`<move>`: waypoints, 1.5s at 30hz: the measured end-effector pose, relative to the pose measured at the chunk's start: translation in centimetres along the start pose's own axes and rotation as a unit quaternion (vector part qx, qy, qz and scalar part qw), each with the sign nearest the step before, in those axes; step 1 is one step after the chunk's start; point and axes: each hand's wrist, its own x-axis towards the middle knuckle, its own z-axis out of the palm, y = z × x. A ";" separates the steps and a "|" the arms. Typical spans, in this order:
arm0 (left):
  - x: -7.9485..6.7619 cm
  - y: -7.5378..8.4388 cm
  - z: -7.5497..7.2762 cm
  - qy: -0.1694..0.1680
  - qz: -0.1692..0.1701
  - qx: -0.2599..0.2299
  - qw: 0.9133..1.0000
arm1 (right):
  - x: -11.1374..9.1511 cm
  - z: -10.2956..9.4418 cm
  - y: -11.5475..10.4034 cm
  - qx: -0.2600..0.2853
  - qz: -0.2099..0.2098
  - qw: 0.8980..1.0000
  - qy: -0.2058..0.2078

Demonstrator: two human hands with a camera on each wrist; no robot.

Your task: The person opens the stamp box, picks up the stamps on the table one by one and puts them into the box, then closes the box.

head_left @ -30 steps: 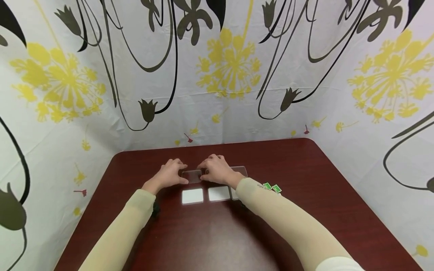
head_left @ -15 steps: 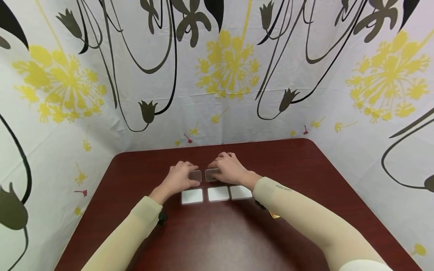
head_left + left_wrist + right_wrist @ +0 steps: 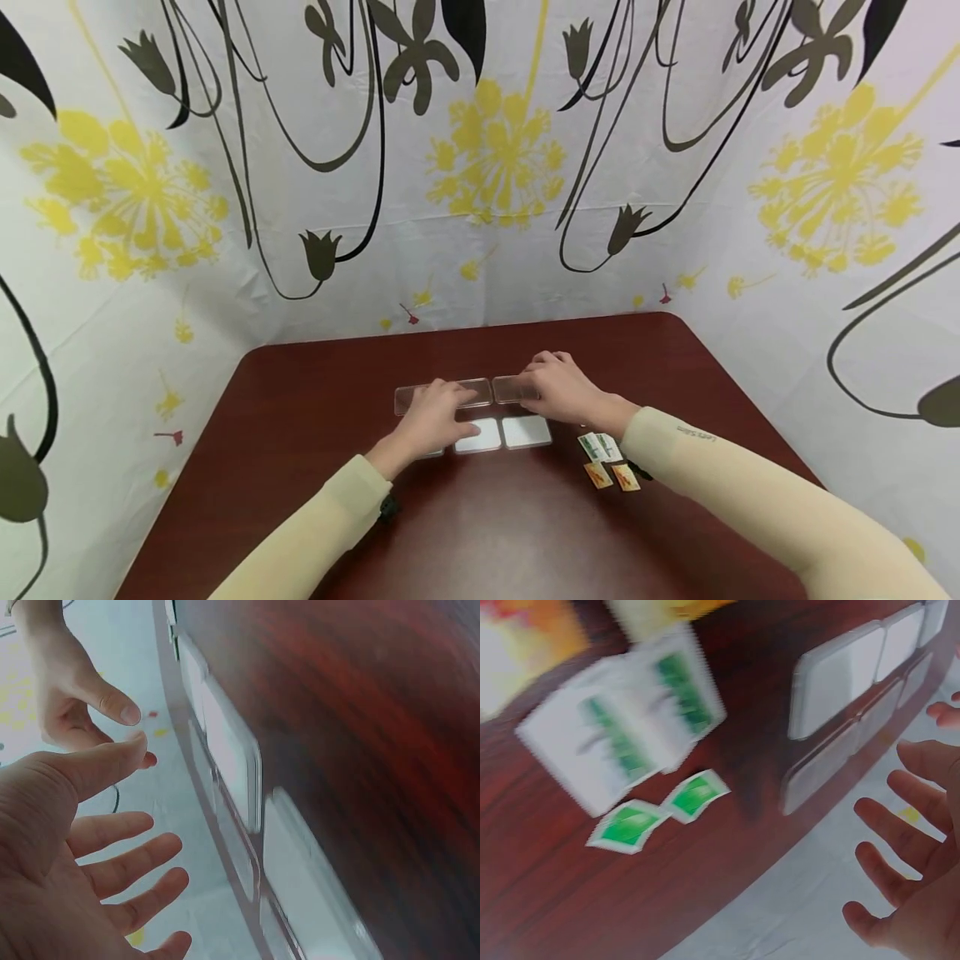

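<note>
Two rows of flat rectangular cases lie on the dark red table. In the head view, my left hand (image 3: 435, 417) reaches over the left part of both rows, covering much of the front left case. My right hand (image 3: 562, 387) is at the right end of the back row, by a clear case (image 3: 506, 389). White cases (image 3: 527, 432) form the front row. Both wrist views show spread, gently bent fingers with nothing between them: the left hand (image 3: 97, 847) beside the white case (image 3: 232, 746), the right hand (image 3: 915, 847) beside the clear case (image 3: 817, 765).
Right of the cases lie white-and-green sachets (image 3: 600, 447) and two orange sachets (image 3: 626, 477). Two small green packets (image 3: 630, 825) show in the right wrist view. A patterned cloth (image 3: 487, 275) hangs behind the table's back edge (image 3: 337, 342).
Both hands have moved right along the back row, from the left clear case toward the right end. The right arm's shift uncovers sachets on the table. The head view has shifted slightly.
</note>
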 end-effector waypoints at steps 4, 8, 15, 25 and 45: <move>0.4 0.8 1.1 0.003 0.009 -0.007 1.000 | -1.9 0.0 1.1 0.005 0.016 1.000 -0.003; 0.8 1.8 1.9 0.002 0.014 0.009 1.000 | -3.4 0.0 2.2 0.013 0.054 0.998 -0.009; 1.4 3.2 3.0 -0.016 0.012 0.013 1.000 | -5.9 0.8 3.5 0.020 0.097 0.995 0.014; 1.9 3.6 4.6 -0.027 0.010 0.036 0.999 | -8.2 2.4 4.2 0.039 0.146 0.988 0.044; 2.5 4.0 5.1 -0.036 0.022 0.066 0.997 | -8.7 3.4 4.4 0.071 0.159 0.983 0.058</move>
